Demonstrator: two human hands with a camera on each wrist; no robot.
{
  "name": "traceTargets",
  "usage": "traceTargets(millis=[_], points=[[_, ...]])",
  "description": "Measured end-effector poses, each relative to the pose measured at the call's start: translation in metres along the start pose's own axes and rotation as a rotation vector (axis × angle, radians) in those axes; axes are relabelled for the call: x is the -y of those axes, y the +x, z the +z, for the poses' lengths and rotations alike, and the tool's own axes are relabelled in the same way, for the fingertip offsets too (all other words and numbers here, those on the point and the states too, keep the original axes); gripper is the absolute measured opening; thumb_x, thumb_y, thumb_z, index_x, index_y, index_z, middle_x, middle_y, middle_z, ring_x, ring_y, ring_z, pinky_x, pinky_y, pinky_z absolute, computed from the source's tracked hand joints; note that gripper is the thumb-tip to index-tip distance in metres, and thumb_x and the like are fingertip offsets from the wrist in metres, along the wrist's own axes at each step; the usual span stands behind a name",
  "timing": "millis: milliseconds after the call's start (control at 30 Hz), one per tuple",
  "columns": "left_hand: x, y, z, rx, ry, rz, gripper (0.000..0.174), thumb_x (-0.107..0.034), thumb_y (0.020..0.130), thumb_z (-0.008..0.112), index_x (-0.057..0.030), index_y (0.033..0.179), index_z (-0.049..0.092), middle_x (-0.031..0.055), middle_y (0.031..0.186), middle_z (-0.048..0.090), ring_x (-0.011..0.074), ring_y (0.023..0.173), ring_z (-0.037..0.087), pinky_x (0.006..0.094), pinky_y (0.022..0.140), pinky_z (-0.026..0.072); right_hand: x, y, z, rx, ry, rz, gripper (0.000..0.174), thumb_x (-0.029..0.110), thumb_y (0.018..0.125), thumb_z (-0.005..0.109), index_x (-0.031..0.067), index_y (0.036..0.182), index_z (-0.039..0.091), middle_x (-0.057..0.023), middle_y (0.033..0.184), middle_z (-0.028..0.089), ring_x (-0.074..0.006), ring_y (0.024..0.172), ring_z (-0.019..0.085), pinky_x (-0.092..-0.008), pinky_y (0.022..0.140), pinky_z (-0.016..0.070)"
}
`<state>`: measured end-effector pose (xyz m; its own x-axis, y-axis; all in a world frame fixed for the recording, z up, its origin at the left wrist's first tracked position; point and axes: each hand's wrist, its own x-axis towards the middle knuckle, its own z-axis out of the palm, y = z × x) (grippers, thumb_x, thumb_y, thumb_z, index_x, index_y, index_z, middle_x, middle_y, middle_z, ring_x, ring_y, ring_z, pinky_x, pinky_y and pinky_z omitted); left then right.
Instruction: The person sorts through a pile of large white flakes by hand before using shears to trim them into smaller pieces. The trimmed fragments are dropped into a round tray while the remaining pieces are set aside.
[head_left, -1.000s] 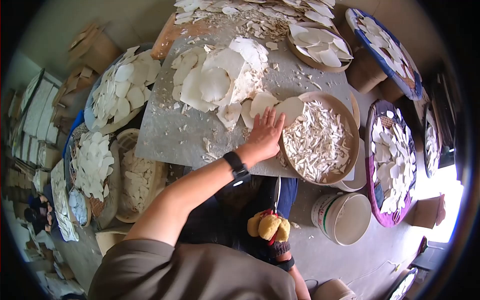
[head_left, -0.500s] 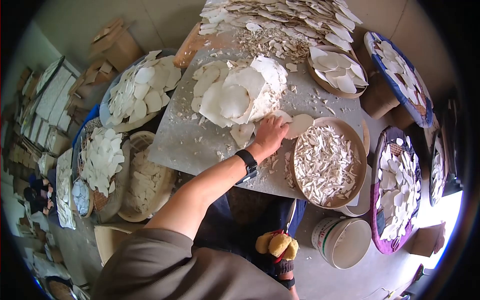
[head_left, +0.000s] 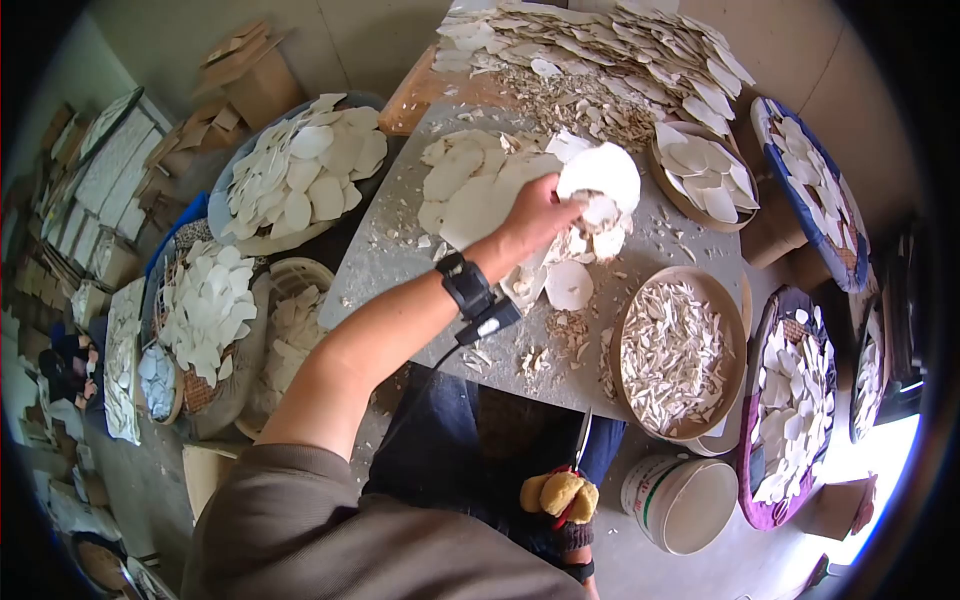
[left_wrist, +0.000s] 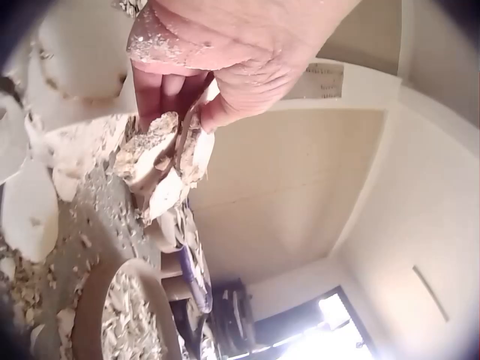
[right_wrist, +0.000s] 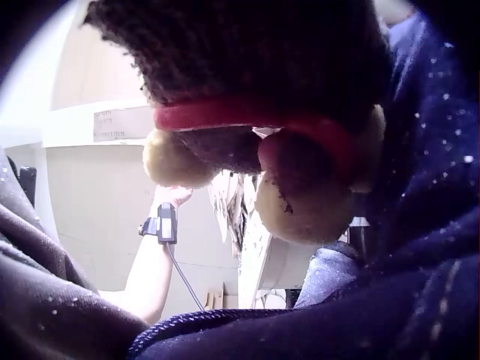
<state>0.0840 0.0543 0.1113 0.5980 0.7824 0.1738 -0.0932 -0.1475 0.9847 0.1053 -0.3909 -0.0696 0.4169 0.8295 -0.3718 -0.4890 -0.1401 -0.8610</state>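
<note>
Spreading left of the round tray of slivers (head_left: 741,335), a heap of pale slices (head_left: 465,190) covers part of the table (head_left: 400,275). Just right of the heap, above and left of the tray, the left hand (head_left: 535,215) has come up pinching rough-edged slices (head_left: 605,175); they seem freshly picked out for working. Below and left of the tray, the right hand (head_left: 562,495) grips a red-handled blade (head_left: 584,435), well apart from those held slices.
</note>
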Motion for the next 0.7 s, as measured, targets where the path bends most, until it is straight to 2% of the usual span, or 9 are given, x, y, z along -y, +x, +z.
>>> traceTargets(millis=[67,133,167,200,367,467,500,600,700], points=[[-0.023,0.01,-0.027,0.094,-0.072,-0.152,0.049,-0.021,0.082,0.069,0.004,0.12,0.05,0.0117,0.101,0.063,0.0125,0.084,0.061,0.0258,0.074,0.0515,-0.005,0.002,-0.001,0.011,-0.071,-0.011,0.029,0.027,0.091,0.051,0.0025,0.107,0.058,-0.0118,0.098,0.065,-0.027,0.087,0.064,-0.0387,0.079,0.054],[-0.027,0.016,-0.051,-0.098,-0.063,-0.058,0.059,-0.027,0.082,0.07,0.004,0.126,0.046,0.0144,0.105,0.062,0.017,0.091,0.062,0.0288,0.081,0.0503,-0.009,0.002,0.006,0.022,0.27,-0.05,0.026,0.022,0.092,0.049,0.0008,0.105,0.059,-0.014,0.095,0.065,-0.0262,0.083,0.066,-0.0374,0.075,0.0555],[-0.022,0.022,-0.072,-0.156,-0.065,-0.04,0.059,-0.028,0.082,0.07,0.0043,0.126,0.046,0.0144,0.106,0.062,0.0181,0.091,0.062,0.0295,0.082,0.0501,-0.01,0.005,0.005,-0.004,0.13,-0.024,0.025,0.02,0.091,0.05,0.0003,0.105,0.058,-0.0142,0.094,0.066,-0.026,0.083,0.066,-0.0374,0.075,0.0555],[-0.011,0.028,-0.098,-0.189,-0.016,-0.042,0.055,-0.025,0.082,0.069,0.0042,0.124,0.049,0.0135,0.106,0.062,0.0174,0.09,0.062,0.0292,0.081,0.0503,-0.011,0.007,0.002,-0.033,-0.009,0.004,0.025,0.019,0.09,0.051,-0.0001,0.105,0.058,-0.0144,0.094,0.066,-0.0259,0.083,0.066,-0.0375,0.075,0.0554],[0.065,0.048,-0.206,-0.352,0.245,-0.178,0.028,-0.012,0.083,0.064,0.0018,0.107,0.063,0.0075,0.095,0.065,0.0135,0.082,0.061,0.0262,0.074,0.05,0.027,0.01,0.045,-0.058,0.363,0.054,0.025,0.02,0.09,0.05,0.0008,0.101,0.06,-0.0111,0.091,0.066,-0.0217,0.079,0.065,-0.0329,0.07,0.0543],[0.103,0.064,-0.242,-0.385,0.506,-0.206,0.028,-0.011,0.081,0.064,0.0022,0.106,0.064,0.0084,0.092,0.066,0.0139,0.079,0.062,0.0259,0.072,0.0492,0.046,0.021,0.049,0.002,-0.86,0.116,0.019,0.016,0.088,0.053,0.0018,0.098,0.061,-0.01,0.089,0.066,-0.0203,0.078,0.065,-0.0316,0.069,0.0536],[0.112,0.07,-0.247,-0.386,0.611,-0.196,0.029,-0.012,0.081,0.064,0.0025,0.106,0.064,0.0093,0.091,0.067,0.0145,0.078,0.062,0.0263,0.071,0.0489,0.049,0.019,0.051,0.006,-0.85,0.125,0.019,0.016,0.088,0.053,0.0019,0.098,0.061,-0.0099,0.089,0.066,-0.0202,0.078,0.065,-0.0315,0.069,0.0535],[0.137,0.091,-0.257,-0.468,0.796,-0.06,0.029,-0.02,0.075,0.064,0.0026,0.093,0.067,0.023,0.089,0.066,0.0353,0.086,0.064,0.0373,0.075,0.0501,0.048,0.019,0.056,-0.006,-0.442,0.21,0.017,0.015,0.088,0.053,0.0023,0.097,0.061,-0.0096,0.089,0.066,-0.0199,0.078,0.064,-0.0311,0.069,0.0533],[0.168,0.121,-0.261,-0.601,1.053,-0.059,0.033,-0.029,0.073,0.064,-0.0002,0.087,0.068,0.0231,0.091,0.065,0.0397,0.09,0.061,0.0409,0.077,0.0493,0.057,0.023,0.059,-0.042,-0.058,0.332,0.016,0.013,0.087,0.053,0.0026,0.096,0.061,-0.0094,0.089,0.065,-0.0195,0.078,0.064,-0.0307,0.069,0.053]])
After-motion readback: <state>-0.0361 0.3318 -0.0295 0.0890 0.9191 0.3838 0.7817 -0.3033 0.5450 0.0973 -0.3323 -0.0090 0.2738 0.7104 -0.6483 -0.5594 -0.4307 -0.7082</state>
